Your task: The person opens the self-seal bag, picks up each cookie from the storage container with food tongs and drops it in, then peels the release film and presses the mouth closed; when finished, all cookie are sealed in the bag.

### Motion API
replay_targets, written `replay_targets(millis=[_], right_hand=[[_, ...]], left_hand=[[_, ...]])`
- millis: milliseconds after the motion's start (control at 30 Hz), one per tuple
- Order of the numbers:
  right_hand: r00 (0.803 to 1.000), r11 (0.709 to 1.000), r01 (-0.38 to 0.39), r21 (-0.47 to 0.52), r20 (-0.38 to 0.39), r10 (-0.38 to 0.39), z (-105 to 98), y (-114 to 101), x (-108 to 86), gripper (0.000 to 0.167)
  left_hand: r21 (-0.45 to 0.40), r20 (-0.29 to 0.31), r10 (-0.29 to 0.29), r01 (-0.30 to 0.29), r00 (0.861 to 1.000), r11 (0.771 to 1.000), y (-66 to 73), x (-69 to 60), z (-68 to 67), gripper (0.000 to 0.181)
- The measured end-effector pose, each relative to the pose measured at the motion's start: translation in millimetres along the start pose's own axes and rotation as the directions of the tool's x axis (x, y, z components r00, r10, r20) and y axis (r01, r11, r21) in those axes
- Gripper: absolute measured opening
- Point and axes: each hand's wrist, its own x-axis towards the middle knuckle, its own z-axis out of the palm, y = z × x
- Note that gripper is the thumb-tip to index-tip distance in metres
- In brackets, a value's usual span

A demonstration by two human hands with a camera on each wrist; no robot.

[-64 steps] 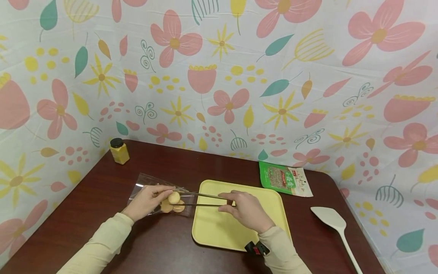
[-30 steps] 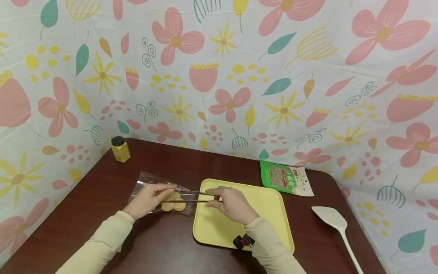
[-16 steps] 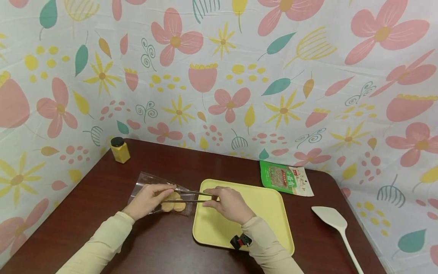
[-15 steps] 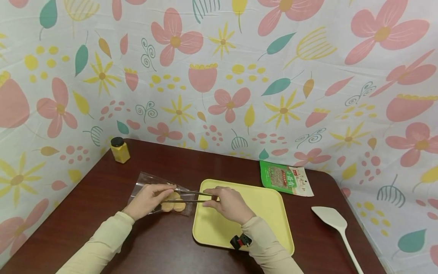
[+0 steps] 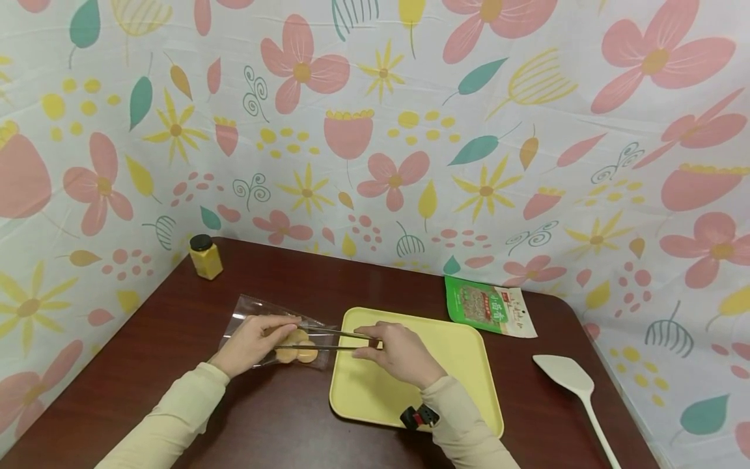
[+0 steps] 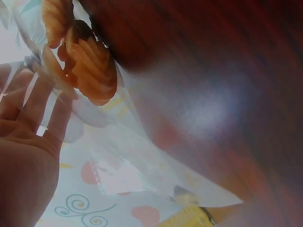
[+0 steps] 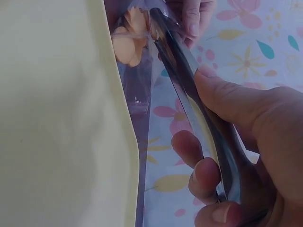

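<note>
yellow tray [image 5: 363, 400]: just beside the bag
clear bag [image 5: 249, 309]: pinched by the left hand [image 5: 252, 339]; best held wide
tongs [image 7: 218, 137]: gripped in the right hand [image 5: 404, 352], tips at the cookies; squeeze gently
cookies [image 5: 307, 355]: in the bag, probably crumbly

Head: cookies [image 5: 306, 354] are partly hidden behind left hand [image 5: 253, 340] and tongs [image 7: 220, 146] | white spatula [image 5: 579, 389] runs off bottom edge | green packet [image 5: 489, 307] has illegible small print | Left wrist: tabletop [image 6: 218, 56] blurs; yellow jar [image 6: 185, 218] is cropped below | Right wrist: tray [image 7: 57, 113] is cropped left
</note>
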Motion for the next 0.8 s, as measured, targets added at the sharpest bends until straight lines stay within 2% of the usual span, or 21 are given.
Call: replay_targets(millis=[267,500,700,800], right_hand=[[0.999,0.999,-0.049,0.023,0.017,0.049,-12,7,-17.5,0.041],[0.995,0.994,-0.103,0.029,0.006,0.103,-31,16,-45.7,0.049],[0.984,0.983,-0.177,0.039,-0.03,0.178,-51,26,-70.5,0.054],[0.97,0.973,-0.226,0.039,-0.085,0.228,-59,28,-83.6,0.05]], left_hand=[[-0.011,0.012,-0.029,0.029,1.0,1.0,1.1,-0.3,-0.2,0.027],[-0.01,0.016,-0.036,0.036,0.999,0.999,0.9,-0.3,0.2,0.029],[-0.007,0.005,-0.028,0.028,1.0,1.0,0.3,-0.6,0.5,0.031],[-0.009,0.004,-0.027,0.027,1.0,1.0,0.9,-0.9,0.6,0.032]])
